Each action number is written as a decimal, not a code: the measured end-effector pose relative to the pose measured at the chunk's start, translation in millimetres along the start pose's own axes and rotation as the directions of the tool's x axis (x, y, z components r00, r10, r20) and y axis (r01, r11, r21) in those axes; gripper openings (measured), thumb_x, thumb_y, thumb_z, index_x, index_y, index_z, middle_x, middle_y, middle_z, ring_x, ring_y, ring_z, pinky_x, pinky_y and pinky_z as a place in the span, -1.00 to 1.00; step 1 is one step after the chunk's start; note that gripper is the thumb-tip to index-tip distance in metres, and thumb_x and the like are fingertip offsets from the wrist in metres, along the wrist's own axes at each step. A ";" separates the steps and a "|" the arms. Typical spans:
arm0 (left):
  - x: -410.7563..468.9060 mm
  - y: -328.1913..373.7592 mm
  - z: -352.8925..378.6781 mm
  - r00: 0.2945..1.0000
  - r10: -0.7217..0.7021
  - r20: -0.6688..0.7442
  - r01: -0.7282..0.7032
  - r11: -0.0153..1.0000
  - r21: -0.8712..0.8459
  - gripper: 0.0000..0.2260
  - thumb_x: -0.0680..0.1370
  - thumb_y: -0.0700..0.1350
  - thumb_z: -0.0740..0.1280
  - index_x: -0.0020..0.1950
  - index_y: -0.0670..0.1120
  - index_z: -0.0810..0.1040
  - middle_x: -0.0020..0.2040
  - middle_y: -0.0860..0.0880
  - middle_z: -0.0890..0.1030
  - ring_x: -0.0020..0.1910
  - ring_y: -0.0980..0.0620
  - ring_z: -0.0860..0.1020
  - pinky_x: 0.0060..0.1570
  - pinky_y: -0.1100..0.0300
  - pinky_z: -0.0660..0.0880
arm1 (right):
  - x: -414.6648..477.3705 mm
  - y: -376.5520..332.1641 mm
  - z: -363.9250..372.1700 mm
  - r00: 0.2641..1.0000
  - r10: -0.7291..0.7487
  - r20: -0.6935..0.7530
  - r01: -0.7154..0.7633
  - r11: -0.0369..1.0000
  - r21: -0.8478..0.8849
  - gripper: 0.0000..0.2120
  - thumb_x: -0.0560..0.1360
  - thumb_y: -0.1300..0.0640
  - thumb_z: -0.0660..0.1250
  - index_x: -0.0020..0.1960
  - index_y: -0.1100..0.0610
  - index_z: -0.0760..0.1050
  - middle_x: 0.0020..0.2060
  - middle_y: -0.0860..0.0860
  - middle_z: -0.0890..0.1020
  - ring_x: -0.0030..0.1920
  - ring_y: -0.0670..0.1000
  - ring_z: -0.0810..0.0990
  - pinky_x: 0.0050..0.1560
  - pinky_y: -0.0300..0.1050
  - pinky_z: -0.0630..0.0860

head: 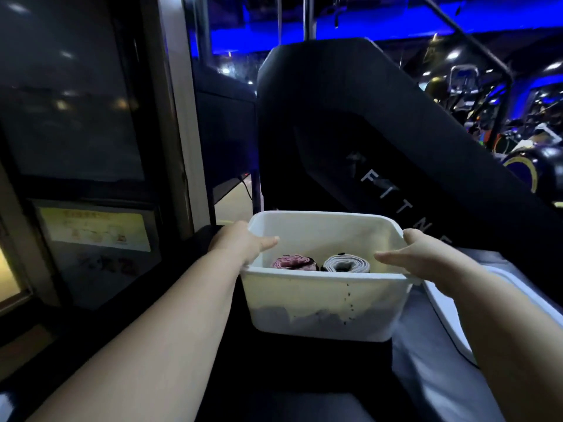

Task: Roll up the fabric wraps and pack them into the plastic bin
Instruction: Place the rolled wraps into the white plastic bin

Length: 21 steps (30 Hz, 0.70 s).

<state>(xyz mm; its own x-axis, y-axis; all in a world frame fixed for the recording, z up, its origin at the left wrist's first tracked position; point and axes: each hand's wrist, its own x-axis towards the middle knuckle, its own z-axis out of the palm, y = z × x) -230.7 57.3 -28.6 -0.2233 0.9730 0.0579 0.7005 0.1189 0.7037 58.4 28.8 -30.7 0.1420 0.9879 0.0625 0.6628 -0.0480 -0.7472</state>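
My left hand (240,243) and right hand (426,254) flank the plastic bin (320,296), fingers clamped on its opposite side rims, thumbs inside.

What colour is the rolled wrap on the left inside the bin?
The left rolled wrap in the bin is pink with dark edging; head view.

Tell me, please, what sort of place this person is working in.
Most likely a gym: the black machine behind the white bin bears the letters FITN, and exercise machines stand under blue light at far right.
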 end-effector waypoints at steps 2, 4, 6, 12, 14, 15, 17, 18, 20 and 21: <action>9.3 -7.7 3.2 1.000 -0.016 -0.002 0.015 0.999 -0.038 -0.76 0.49 -0.09 0.42 0.14 -0.08 0.56 0.04 -0.11 0.63 0.00 -0.16 0.60 0.06 -0.03 0.58 | 14.6 6.2 0.9 1.000 0.023 -0.018 -0.024 0.999 -0.049 -0.81 0.47 0.10 0.44 -0.04 0.15 0.46 -0.14 0.10 0.62 -0.09 0.13 0.60 0.02 0.08 0.57; 13.1 -14.2 5.8 0.999 -0.023 -0.026 0.021 0.997 -0.068 -0.79 0.49 -0.25 0.28 0.08 -0.06 0.58 0.00 -0.12 0.63 -0.02 -0.18 0.60 -0.02 0.02 0.56 | 20.5 14.6 4.8 0.998 0.053 -0.025 -0.053 0.998 0.022 -0.90 0.51 0.14 0.35 -0.03 0.13 0.45 -0.14 0.12 0.60 -0.14 0.14 0.57 -0.11 0.01 0.51; 11.6 -15.9 7.1 0.999 -0.028 -0.038 0.023 0.993 -0.119 -0.77 0.49 -0.28 0.23 0.07 -0.06 0.57 -0.03 -0.11 0.63 -0.04 -0.19 0.61 -0.08 0.01 0.57 | 18.1 19.3 7.0 0.996 0.081 -0.037 -0.077 0.991 0.112 -0.92 0.53 0.16 0.28 0.02 0.09 0.46 -0.12 0.10 0.62 -0.10 0.15 0.60 -0.09 0.03 0.54; -2.9 -16.3 4.7 0.999 -0.051 -0.005 0.048 0.968 -0.247 -0.62 0.57 -0.22 0.26 0.35 0.07 0.49 0.32 0.01 0.52 0.22 -0.05 0.52 0.23 0.03 0.48 | -4.7 8.6 3.0 0.998 0.056 -0.012 -0.053 0.983 0.176 -0.86 0.59 0.24 0.19 0.10 0.05 0.38 0.07 0.03 0.49 0.03 0.03 0.48 -0.04 -0.04 0.42; -5.1 -15.5 3.0 0.996 -0.087 0.014 0.087 0.955 -0.285 -0.56 0.60 -0.20 0.26 0.48 0.02 0.39 0.46 0.04 0.39 0.39 0.01 0.39 0.39 0.14 0.32 | -9.3 4.1 1.3 1.000 0.021 0.002 -0.021 0.982 0.189 -0.83 0.60 0.26 0.17 0.11 0.04 0.41 0.14 0.00 0.46 0.13 0.00 0.45 -0.01 -0.10 0.38; -6.8 -14.1 1.8 0.995 -0.099 0.028 0.102 0.944 -0.313 -0.55 0.61 -0.19 0.26 0.50 0.00 0.36 0.49 0.06 0.34 0.44 0.04 0.34 0.39 0.22 0.26 | -10.3 2.3 0.7 1.000 0.017 0.001 -0.016 0.979 0.202 -0.82 0.61 0.26 0.16 0.11 0.03 0.43 0.13 0.00 0.46 0.14 0.00 0.47 -0.01 -0.13 0.38; -9.3 -10.1 0.0 0.993 -0.111 0.048 0.121 0.928 -0.352 -0.55 0.62 -0.19 0.26 0.51 -0.03 0.34 0.51 0.06 0.30 0.47 0.07 0.29 0.33 0.32 0.17 | -10.3 -1.0 -0.7 0.999 0.043 -0.009 -0.040 0.974 0.221 -0.79 0.63 0.23 0.14 0.16 0.00 0.44 0.13 -0.04 0.47 0.14 -0.04 0.49 0.03 -0.16 0.42; -10.1 -8.5 -0.7 0.991 -0.120 0.054 0.131 0.924 -0.360 -0.55 0.62 -0.18 0.26 0.52 -0.04 0.33 0.52 0.06 0.30 0.48 0.08 0.28 0.32 0.34 0.15 | -10.0 -1.8 -0.4 0.998 0.064 -0.013 -0.060 0.974 0.219 -0.76 0.64 0.21 0.13 0.23 -0.01 0.44 0.21 -0.08 0.46 0.23 -0.03 0.47 0.14 -0.10 0.43; -9.7 -5.4 -2.6 0.988 -0.139 0.060 0.151 0.920 -0.361 -0.56 0.63 -0.17 0.26 0.51 -0.05 0.33 0.52 0.07 0.29 0.48 0.09 0.27 0.31 0.35 0.14 | -7.8 -0.6 1.1 0.993 0.115 -0.015 -0.110 0.976 0.189 -0.67 0.65 0.17 0.13 0.38 -0.02 0.39 0.41 -0.10 0.37 0.45 0.01 0.31 0.41 0.05 0.29; -8.6 -4.0 -3.4 0.986 -0.152 0.068 0.166 0.919 -0.358 -0.57 0.63 -0.17 0.25 0.51 -0.04 0.33 0.52 0.08 0.29 0.48 0.09 0.27 0.31 0.35 0.14 | -5.9 1.8 2.3 0.991 0.134 -0.016 -0.130 0.979 0.160 -0.64 0.65 0.17 0.13 0.42 -0.02 0.37 0.46 -0.07 0.34 0.50 0.02 0.25 0.46 0.10 0.22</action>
<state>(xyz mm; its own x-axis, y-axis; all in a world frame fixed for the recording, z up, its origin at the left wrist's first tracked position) -233.8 47.8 -29.5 -0.2806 0.9548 -0.0980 0.3641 0.2004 0.9096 57.0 23.2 -34.0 0.2414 0.9700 -0.0276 0.5126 -0.1516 -0.8451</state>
